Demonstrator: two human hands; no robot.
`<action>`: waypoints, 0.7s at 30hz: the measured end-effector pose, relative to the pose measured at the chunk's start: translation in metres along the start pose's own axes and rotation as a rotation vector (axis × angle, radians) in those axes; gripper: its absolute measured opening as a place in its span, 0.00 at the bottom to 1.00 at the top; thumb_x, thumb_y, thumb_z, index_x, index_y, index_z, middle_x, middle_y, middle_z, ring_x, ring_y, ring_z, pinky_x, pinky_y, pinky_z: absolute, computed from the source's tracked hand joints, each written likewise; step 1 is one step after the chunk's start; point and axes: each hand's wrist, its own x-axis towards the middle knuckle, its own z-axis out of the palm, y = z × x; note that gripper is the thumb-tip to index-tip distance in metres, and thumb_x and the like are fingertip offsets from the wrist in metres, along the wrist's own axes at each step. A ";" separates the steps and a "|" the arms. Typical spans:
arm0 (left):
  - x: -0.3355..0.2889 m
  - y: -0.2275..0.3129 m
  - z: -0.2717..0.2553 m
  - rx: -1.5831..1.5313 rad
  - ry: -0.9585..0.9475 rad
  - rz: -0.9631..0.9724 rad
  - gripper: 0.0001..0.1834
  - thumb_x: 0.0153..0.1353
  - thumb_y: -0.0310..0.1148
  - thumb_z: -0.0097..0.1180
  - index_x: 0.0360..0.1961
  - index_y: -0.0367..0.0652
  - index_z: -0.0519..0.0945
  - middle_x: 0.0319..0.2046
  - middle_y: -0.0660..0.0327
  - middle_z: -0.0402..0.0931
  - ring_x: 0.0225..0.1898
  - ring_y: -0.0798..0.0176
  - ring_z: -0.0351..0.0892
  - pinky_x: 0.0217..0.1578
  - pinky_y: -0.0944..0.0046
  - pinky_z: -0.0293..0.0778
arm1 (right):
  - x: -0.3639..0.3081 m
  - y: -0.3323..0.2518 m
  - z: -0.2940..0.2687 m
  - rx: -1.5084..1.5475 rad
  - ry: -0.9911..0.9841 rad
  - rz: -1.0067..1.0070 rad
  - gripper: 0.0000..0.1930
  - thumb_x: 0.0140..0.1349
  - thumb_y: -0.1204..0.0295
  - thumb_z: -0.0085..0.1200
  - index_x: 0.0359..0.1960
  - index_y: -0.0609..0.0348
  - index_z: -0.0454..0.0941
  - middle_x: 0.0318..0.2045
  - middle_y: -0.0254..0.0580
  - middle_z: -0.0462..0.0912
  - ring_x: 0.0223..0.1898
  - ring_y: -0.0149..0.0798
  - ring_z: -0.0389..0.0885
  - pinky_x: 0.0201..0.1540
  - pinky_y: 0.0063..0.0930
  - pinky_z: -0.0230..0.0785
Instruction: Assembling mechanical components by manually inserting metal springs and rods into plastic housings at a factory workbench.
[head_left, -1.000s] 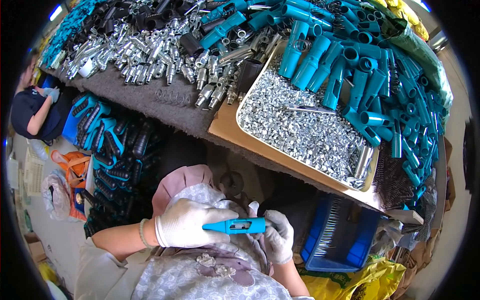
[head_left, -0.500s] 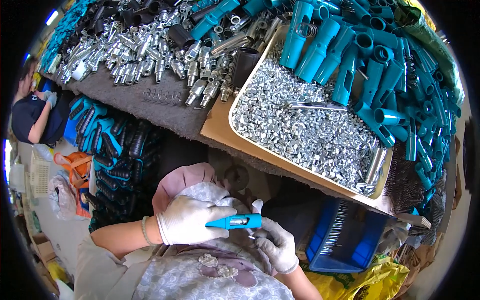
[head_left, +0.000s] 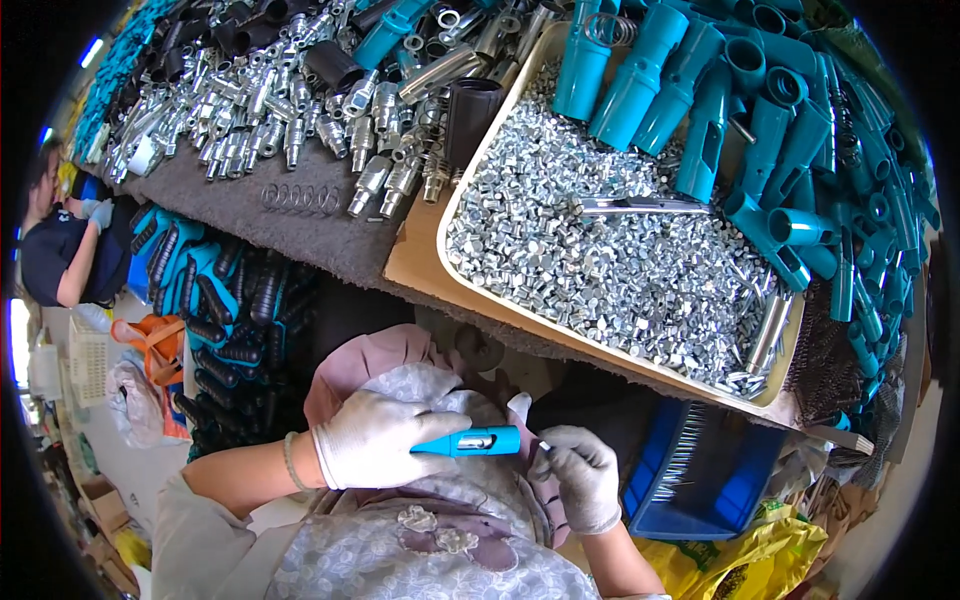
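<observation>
My gloved left hand (head_left: 372,442) is wrapped round a teal plastic tube (head_left: 505,440) with a long slot in its side; a shiny metal part shows inside the slot. The tube lies roughly level above my lap and points right. Just beyond its right end, my gloved right hand (head_left: 585,478) is closed in a pinch. A small, pale metallic piece (head_left: 544,446) shows at its fingertips, too small for me to name its kind. It stands apart from the tube.
Ahead, a cream tray (head_left: 610,345) holds many small metal pieces, with teal slotted tubes (head_left: 640,80) heaped over its far right side. Metal couplings (head_left: 370,185) and a coil spring (head_left: 300,199) lie on the bench. A blue bin (head_left: 735,480) stands right; a co-worker (head_left: 75,240) is far left.
My right hand has drawn away from the tube's end, to the right, with the small piece at its fingertips. My left hand and the tube have hardly moved.
</observation>
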 end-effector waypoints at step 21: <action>0.013 0.055 -0.066 0.016 0.079 0.056 0.27 0.49 0.37 0.74 0.52 0.44 0.82 0.42 0.53 0.84 0.40 0.51 0.86 0.43 0.58 0.81 | 0.008 -0.126 0.078 -1.118 -0.103 -0.698 0.15 0.65 0.62 0.56 0.48 0.55 0.80 0.36 0.51 0.82 0.39 0.52 0.83 0.43 0.41 0.74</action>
